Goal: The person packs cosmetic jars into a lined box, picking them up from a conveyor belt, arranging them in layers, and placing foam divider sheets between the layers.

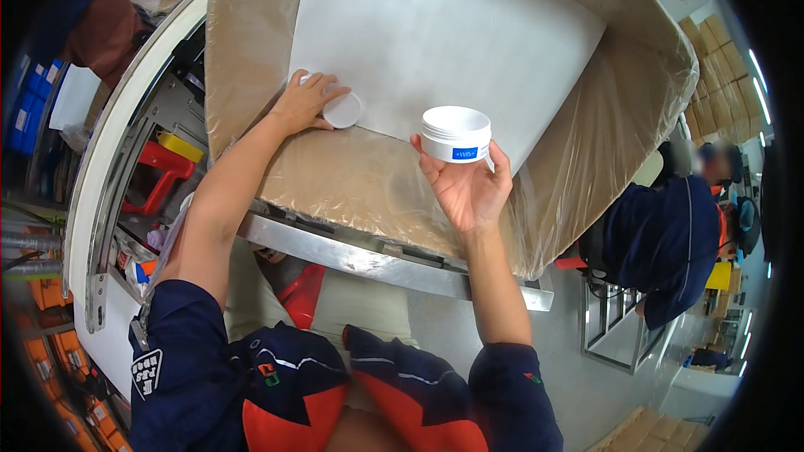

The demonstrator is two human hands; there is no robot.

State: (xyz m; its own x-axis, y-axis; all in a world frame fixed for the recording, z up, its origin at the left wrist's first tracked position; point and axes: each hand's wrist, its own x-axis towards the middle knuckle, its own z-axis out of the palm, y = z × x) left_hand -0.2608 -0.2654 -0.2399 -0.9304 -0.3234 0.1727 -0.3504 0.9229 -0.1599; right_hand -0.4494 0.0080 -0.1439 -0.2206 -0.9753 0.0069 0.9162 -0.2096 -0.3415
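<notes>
My right hand (467, 188) holds up an open white plastic jar (441, 147) with a threaded rim and a small blue label. Its fingers and thumb wrap the jar from below and the sides. Low in a large carton, my left hand (303, 105) grips a white round piece (345, 110), with fingers over its edge. Whether that piece is a lid or another jar, I cannot tell. It lies at the near left corner of a white sheet (435, 25) inside the carton. The carton (360, 176) is brown cardboard lined with clear plastic film.
A metal rail (360, 258) runs along the carton's near side. To the left stand a curved white-edged frame (126, 109), a red stool-like object (159, 176) and a yellow block (181, 146). Another person (662, 238) in dark blue bends at the right, near stacked cardboard boxes (716, 67).
</notes>
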